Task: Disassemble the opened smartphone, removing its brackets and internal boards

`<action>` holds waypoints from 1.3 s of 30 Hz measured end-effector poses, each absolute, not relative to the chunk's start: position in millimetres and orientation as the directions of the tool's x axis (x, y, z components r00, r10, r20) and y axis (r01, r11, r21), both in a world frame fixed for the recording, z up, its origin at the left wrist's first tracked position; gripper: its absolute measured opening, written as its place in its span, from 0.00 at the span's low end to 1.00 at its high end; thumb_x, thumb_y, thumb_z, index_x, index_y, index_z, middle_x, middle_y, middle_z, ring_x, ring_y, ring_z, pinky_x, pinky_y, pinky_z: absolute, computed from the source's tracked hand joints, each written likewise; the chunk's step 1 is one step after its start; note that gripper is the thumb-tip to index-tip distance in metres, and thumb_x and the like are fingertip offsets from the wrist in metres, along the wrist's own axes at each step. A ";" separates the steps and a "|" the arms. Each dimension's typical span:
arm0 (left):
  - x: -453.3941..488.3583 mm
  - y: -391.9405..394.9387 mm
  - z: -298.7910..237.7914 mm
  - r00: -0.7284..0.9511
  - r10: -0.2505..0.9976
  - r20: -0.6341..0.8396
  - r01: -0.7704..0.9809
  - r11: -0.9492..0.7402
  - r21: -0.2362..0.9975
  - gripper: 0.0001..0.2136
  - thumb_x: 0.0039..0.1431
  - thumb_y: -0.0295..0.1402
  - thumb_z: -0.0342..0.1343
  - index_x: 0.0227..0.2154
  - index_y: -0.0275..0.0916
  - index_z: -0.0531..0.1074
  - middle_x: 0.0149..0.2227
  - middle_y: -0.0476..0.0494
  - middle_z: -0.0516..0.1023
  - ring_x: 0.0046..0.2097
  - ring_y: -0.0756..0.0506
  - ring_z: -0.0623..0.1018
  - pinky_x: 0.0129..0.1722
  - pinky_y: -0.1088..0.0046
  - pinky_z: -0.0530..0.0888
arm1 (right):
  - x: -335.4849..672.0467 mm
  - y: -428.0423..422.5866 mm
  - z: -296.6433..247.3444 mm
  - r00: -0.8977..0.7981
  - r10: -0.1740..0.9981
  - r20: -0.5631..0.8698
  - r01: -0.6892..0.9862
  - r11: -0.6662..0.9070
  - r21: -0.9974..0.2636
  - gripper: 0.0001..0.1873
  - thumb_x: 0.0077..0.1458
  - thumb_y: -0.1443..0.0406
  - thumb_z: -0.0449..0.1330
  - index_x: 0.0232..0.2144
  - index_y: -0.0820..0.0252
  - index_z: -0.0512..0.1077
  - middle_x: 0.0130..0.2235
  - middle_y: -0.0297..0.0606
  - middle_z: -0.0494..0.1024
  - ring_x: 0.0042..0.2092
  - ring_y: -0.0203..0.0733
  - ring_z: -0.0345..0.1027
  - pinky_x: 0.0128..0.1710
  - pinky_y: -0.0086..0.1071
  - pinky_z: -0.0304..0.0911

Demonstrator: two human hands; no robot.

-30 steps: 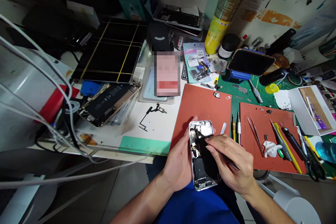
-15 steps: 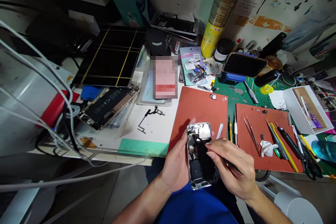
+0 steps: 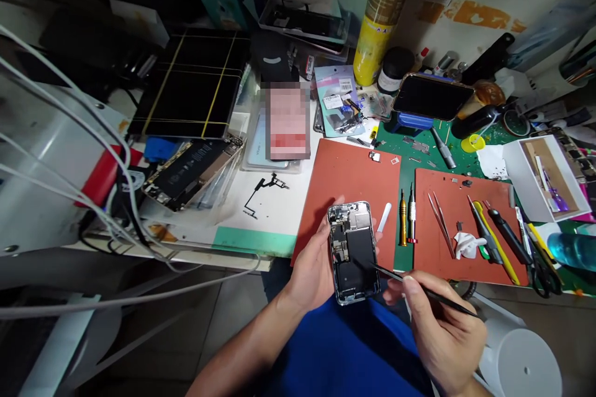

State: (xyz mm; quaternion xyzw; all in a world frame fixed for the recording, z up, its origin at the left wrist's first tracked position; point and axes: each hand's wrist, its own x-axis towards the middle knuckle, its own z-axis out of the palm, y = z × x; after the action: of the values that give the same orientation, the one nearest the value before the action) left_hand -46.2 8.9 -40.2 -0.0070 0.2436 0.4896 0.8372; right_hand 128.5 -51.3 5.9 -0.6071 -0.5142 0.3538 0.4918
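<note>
My left hand (image 3: 313, 268) grips an opened phone (image 3: 352, 252) by its left edge, its insides facing up, at the near edge of a red mat (image 3: 344, 180). In my right hand (image 3: 437, 329), low at the right, the fingers are pinched on thin black tweezers (image 3: 421, 288). The tweezers' tip points left and reaches the phone's lower right side. A white plastic pry tool (image 3: 384, 218) lies on the mat just right of the phone.
Two small screwdrivers (image 3: 406, 217) lie on the green mat. A second red mat (image 3: 465, 223) carries tweezers, a white wad and several tools. A spray can (image 3: 379, 12), a dark phone on a blue stand (image 3: 431, 98), a tablet (image 3: 190, 84), another opened phone (image 3: 190, 173) and white cables (image 3: 69, 155) lie around.
My right hand has pulled down and right, off the phone; only the tweezers' tip stays near it. The phone's insides now show fully. The view shifted slightly.
</note>
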 end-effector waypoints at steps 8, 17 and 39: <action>-40.7 10.3 -34.9 0.354 0.810 -0.468 -0.797 0.523 0.303 0.39 0.69 0.31 0.54 0.77 0.56 0.44 0.66 0.40 0.76 0.66 0.32 0.76 0.67 0.41 0.68 | 129.8 -49.7 4.4 0.054 0.989 0.137 0.364 0.108 -0.925 0.14 0.66 0.75 0.61 0.47 0.55 0.81 0.37 0.36 0.84 0.35 0.38 0.81 0.36 0.28 0.78; -37.7 5.0 -39.8 0.334 0.830 -0.447 -0.734 0.526 0.429 0.45 0.65 0.26 0.58 0.77 0.60 0.41 0.68 0.40 0.73 0.66 0.31 0.75 0.68 0.40 0.68 | 127.0 -40.6 -1.1 0.005 0.987 0.158 0.365 0.145 -0.920 0.13 0.67 0.76 0.60 0.48 0.57 0.79 0.39 0.36 0.83 0.37 0.37 0.79 0.38 0.29 0.76; -45.8 1.7 -44.7 0.416 0.868 -0.271 -0.721 0.497 0.483 0.55 0.54 0.21 0.66 0.76 0.59 0.40 0.72 0.37 0.67 0.75 0.28 0.61 0.72 0.39 0.57 | 126.1 -42.2 1.8 -0.168 0.928 0.332 0.447 0.372 -0.813 0.18 0.61 0.81 0.61 0.49 0.62 0.77 0.39 0.42 0.85 0.38 0.41 0.82 0.38 0.32 0.78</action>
State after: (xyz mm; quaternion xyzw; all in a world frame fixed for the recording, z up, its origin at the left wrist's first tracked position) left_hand -45.8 1.7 -44.7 0.1476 0.2491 0.4793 0.8285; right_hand 126.1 -42.2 1.8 -0.4842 -0.7103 0.2821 0.4260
